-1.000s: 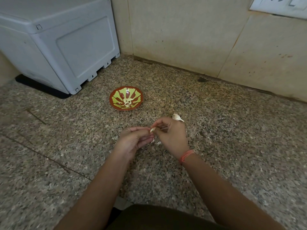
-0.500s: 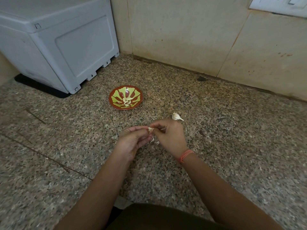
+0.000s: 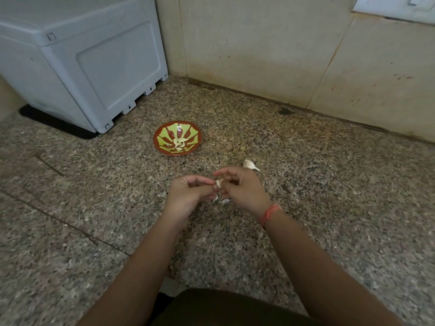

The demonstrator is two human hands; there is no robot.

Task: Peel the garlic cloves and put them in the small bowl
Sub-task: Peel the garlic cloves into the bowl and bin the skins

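My fingers (image 3: 200, 179) hide most of the clove (image 3: 218, 183); its skin may be partly off. The switch plate (image 3: 395, 5) is cut by the top edge.

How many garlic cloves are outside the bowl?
2: a held clove pinched between left hand and right hand; a loose clove on the counter beyond them. Hands may hide more.

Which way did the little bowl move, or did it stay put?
No, it has not moved. The small bowl sits at the same spot on the counter, just as far from the grey box and its near corner as before.
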